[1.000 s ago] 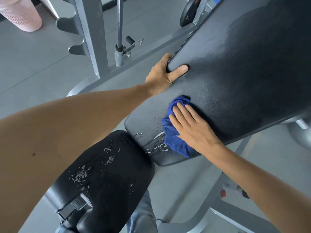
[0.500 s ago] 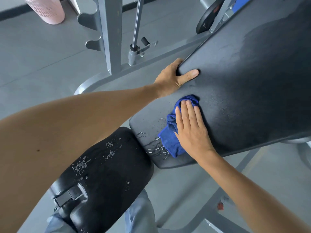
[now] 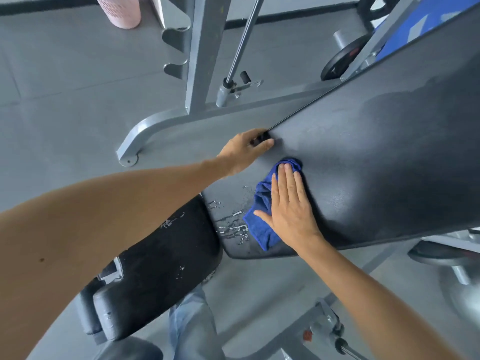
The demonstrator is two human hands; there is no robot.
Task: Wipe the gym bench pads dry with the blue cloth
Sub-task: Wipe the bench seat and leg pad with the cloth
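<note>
A long black back pad (image 3: 376, 162) slants up to the right, and a smaller black seat pad (image 3: 166, 258) lies below it on the left. Water drops (image 3: 231, 224) sit on the back pad's lower end and on the seat pad. My right hand (image 3: 288, 206) presses flat on the crumpled blue cloth (image 3: 259, 224) against the lower back pad, fingers pointing up. My left hand (image 3: 246, 149) grips the back pad's left edge, thumb on top.
A grey steel rack upright (image 3: 205, 53) and its floor foot (image 3: 140, 136) stand behind the bench. A pink bin (image 3: 119, 11) sits far left. A weight plate (image 3: 342, 58) rests at upper right. Grey bench frame (image 3: 324, 323) runs below.
My right hand has slid the blue cloth up the back pad, turning to point straight up. The camera has tilted up a little. My left hand stays on the pad's edge.
</note>
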